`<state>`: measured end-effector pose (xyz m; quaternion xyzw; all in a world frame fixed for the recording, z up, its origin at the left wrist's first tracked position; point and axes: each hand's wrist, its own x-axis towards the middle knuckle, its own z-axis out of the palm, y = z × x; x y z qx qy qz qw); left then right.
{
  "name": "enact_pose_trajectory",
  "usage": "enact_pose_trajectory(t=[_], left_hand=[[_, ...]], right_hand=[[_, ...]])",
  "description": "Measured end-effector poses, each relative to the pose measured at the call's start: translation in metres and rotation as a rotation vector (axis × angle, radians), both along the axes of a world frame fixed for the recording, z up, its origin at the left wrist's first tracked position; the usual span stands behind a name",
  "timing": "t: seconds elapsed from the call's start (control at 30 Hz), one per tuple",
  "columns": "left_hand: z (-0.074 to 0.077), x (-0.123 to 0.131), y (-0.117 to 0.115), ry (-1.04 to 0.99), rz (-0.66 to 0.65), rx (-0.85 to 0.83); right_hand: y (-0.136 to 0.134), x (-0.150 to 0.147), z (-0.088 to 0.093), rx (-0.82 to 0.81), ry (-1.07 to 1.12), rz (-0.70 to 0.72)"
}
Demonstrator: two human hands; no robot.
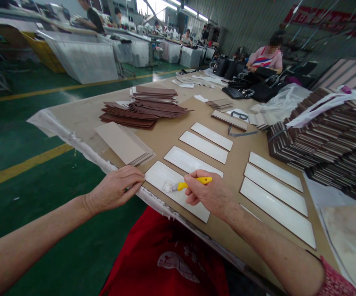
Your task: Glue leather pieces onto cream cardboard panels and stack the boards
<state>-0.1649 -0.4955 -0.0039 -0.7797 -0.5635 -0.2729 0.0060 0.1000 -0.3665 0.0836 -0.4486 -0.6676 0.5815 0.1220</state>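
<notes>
1. Far L: green floor (26, 139), w/ a big translucent bin (82, 57) standing on it & a yellow crate (42, 49) just behind/L of the bin.
2. L hand (120, 185): at near edge of table (242, 142), fingers bent & close tog., narrow grip, tips at L end of nearest white panel (156, 172). Can't tell if it pinches the panel or only touches.
3. Just beyond L hand: pile of beige boards (119, 142), slightly fanned. Behind that, brown stacks (128, 119), uneven, overlapping.
4. Centre: nearest white panel lies flat along the near edge, set at a slant. Brush (195, 181) is over it, bristles down on its white face, approx. mid-panel; handle yellow, pointing R. Red apron (165, 263) below table edge.
5. R hand (207, 191): closed round brush handle, thumb on top, handle end sticking out past the fist.
6. Beyond brush: 3 more white panels (211, 135), flat, roughly parallel, apart from ea. other.
7. R of R hand: another row of white strips (274, 170), 3 in plain view, 1 mostly hidden by forearm.
8. Back R: black bags (236, 78), co-worker in pink top (273, 61) behind them.
9. Far R: tall stack of dark boards (322, 127), white strip (325, 107) across top.
</notes>
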Motion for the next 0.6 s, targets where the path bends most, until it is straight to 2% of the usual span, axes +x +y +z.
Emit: enact_pose_trajectory(t=[0.2, 0.37, 0.6], left_hand=[[-0.003, -0.003, 0.000, 0.027, -0.007, 0.004], [0.001, -0.002, -0.002, 0.072, -0.001, -0.052], [0.002, -0.001, -0.002, 0.107, 0.001, -0.033]], right_hand=[[0.003, 0.044, -0.002, 0.049, -0.092, -0.007], [-0.002, 0.078, 0.004, 0.090, -0.167, -0.026], [-0.008, 0.107, 0.015, 0.106, -0.278, -0.085]])
